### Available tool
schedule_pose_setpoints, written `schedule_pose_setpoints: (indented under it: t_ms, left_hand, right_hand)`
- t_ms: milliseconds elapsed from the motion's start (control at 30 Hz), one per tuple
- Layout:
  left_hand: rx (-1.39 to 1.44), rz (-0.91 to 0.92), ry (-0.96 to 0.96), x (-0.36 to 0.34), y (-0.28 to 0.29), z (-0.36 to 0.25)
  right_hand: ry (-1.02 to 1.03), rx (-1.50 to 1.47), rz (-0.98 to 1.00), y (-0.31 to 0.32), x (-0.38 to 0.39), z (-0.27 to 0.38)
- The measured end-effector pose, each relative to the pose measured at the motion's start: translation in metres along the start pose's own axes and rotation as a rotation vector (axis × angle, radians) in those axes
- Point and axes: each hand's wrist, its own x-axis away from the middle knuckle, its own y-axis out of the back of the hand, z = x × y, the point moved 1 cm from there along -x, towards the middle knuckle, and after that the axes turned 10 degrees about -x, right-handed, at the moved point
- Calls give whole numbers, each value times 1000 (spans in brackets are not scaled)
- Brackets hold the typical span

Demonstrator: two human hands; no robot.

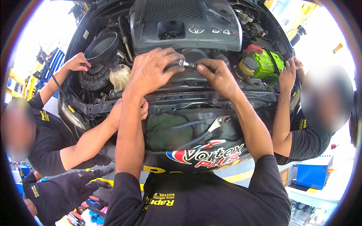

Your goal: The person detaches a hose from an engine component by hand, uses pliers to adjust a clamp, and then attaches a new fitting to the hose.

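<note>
Over the front of the engine bay, my two hands meet at a small cylindrical part [185, 63], silvery metal with a black end. My left hand [152, 69] is closed around its metal side, thumb beneath and fingers above. With thumb and index finger, my right hand [218, 77] pinches the black end. The part's exact kind is too small to tell. Below my hands, slip-joint pliers [218, 123] with blue handles lie on a black printed fender cover [158, 156], beside a dark green cloth [166, 130].
Behind my hands sits a grey engine cover [188, 28]. A black funnel [102, 47] stands over a pale reservoir [120, 77] at left; a bright green battery [266, 66] is at right. Co-workers lean in from both sides, one forearm [92, 141] passing close to my left arm.
</note>
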Motion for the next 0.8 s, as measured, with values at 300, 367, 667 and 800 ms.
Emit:
schedule_pose_setpoints:
  t_ms: [300, 367, 667, 800]
  left_hand:
    - [-59, -9, 315, 20, 40, 48]
    - [-101, 8, 311, 20, 39, 47]
    - [-88, 86, 344, 31, 20, 54]
    - [-44, 89, 502, 25, 23, 59]
  right_hand:
    - [-116, -100, 52, 0, -7, -18]
    - [-47, -34, 49, -9, -10, -27]
    - [-218, -475, -161, -18, -13, -49]
    - [-251, -622, -278, -13, -15, -61]
